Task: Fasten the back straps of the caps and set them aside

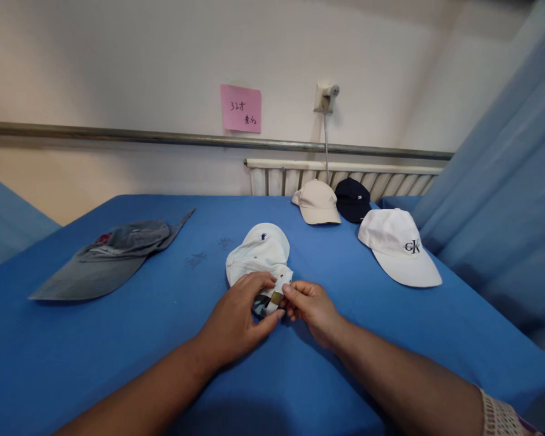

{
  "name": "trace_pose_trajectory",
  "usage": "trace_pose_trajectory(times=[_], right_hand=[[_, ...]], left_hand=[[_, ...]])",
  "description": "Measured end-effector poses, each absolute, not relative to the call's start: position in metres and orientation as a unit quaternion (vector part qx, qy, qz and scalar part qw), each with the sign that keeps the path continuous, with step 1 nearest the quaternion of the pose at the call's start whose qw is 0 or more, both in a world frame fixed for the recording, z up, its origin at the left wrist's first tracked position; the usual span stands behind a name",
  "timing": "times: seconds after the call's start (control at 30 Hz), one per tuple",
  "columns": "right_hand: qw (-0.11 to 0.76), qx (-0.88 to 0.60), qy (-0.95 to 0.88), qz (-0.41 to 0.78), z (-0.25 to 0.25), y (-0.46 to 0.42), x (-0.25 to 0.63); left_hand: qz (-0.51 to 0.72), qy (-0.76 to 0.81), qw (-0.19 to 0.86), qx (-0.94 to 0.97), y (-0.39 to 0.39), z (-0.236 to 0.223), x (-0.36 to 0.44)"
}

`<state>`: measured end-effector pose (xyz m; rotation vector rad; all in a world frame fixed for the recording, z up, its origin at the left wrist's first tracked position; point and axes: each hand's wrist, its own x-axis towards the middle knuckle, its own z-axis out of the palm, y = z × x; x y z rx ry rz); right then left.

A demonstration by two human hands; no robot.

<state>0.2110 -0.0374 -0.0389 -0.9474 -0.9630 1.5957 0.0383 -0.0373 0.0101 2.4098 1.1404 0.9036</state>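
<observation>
The left hand [236, 315] grips the navy-embroidered white baseball cap [254, 257] at six o'clock; the right hand [315, 310] pinches its brass-buckled strap [276, 298].

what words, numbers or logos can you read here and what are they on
"32", then unclear handwriting: pink note
"CK": unheld white cap
Too small or blurred: marks on navy cap, beige cap, gray cap, blue sheet
Held cap: dark emblem, no readable letters

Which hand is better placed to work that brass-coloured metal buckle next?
Probably the right hand: its fingertips sit beside the brass-coloured metal buckle, while the left hand holds the near end of the middle white fabric cap.
</observation>
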Motion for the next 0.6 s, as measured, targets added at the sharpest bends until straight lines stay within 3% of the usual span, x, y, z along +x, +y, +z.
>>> trace_pose_trajectory(times=[0.23,0.6], right_hand=[[0.507,-0.388,-0.381,0.669,-0.0349,-0.0388,0.209],[0.506,-0.364,-0.299,0.723,-0.0344,-0.0398,0.2086]], left_hand=[[0.311,0.411,0.094,0.852,-0.0411,0.0023,0.0427],[0.339,0.379,0.135,0.85,-0.0392,-0.0003,0.0431]])
